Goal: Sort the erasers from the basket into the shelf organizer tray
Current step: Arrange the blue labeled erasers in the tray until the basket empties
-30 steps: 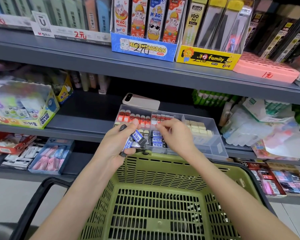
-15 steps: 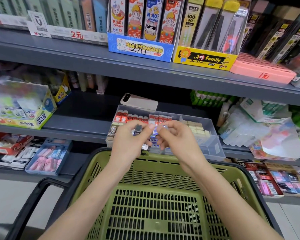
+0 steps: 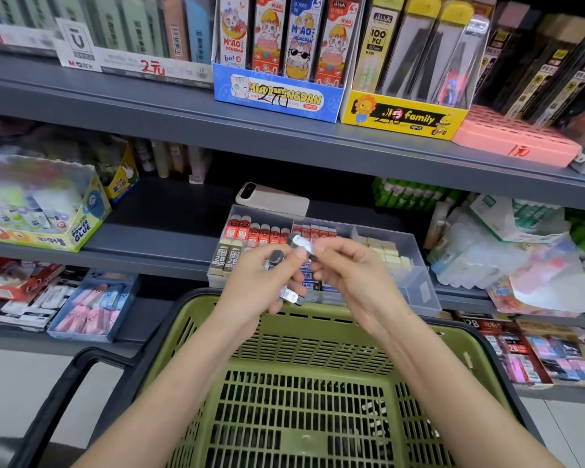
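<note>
Green slotted plastic formed the basket (image 3: 318, 336), which sat nearest the camera with its far rim just under the front of the shelf (image 3: 156, 238). That way, anything dropped would likely land in it and not on the floor. Both hands worked above that rim.

The left hand (image 3: 257, 285) was curled round a small bundle of erasers (image 3: 277, 256), one dark end poking up by the thumb and another showing below the fingers. It seemed to serve as a holder, so that stock was close to the tray. The right hand (image 3: 348, 275) pinched a single eraser (image 3: 300, 242) between thumb and fingertips, just above the bundle, its other fingers loosely bent. This piece was probably being singled out, or turned so its sleeve could be read, before it went into a compartment.

The clear organizer tray (image 3: 416, 288) stood on the shelf just beyond the hands. Its left compartment held red-sleeved erasers (image 3: 250, 231) at the far end and 2B erasers (image 3: 225, 258) nearer. The middle held blue-sleeved erasers (image 3: 309, 276), partly hidden by the hands, and the right held cream blocks (image 3: 385, 251). Grouping by sleeve suggested the pinched piece, dark-ended with a pale wrap, belonged in the middle, though its print was too blurred to be sure.

A phone (image 3: 274, 201) lay behind the tray. Whether more erasers remained in the basket could not be told through the slots.
</note>
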{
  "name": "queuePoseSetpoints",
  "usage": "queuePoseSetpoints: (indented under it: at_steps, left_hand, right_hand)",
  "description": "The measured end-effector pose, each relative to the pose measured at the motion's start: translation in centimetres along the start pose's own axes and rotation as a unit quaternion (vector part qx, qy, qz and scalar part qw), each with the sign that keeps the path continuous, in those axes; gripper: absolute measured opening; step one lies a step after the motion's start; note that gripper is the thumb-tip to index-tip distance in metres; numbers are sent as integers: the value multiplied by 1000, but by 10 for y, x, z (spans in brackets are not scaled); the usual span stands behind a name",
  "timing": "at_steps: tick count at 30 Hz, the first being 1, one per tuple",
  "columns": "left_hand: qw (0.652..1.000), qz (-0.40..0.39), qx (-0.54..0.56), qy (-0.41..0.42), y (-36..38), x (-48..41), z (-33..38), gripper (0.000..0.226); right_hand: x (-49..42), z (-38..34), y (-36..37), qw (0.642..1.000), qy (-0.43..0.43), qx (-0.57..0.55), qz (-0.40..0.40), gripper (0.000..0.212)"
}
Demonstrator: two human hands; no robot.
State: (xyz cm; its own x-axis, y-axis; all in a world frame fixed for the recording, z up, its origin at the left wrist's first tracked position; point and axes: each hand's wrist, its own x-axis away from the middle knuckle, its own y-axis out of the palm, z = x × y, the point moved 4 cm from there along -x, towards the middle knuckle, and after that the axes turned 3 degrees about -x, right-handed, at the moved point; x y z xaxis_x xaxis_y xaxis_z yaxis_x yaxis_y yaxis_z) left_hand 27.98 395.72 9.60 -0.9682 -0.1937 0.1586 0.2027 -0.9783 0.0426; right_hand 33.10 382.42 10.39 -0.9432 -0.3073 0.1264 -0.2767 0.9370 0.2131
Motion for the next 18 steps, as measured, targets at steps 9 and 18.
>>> queuePoseSetpoints:
  at_steps: [9, 18]
  left_hand:
    - [994, 39, 76, -75, -32, -7, -6, 33]
    - [974, -5, 167, -151, -28, -6, -9, 57]
  right_hand:
    - [-39, 0, -29, 934, -61, 345, 71, 19]
    - [-56, 17, -12, 865, -112, 464, 155, 27]
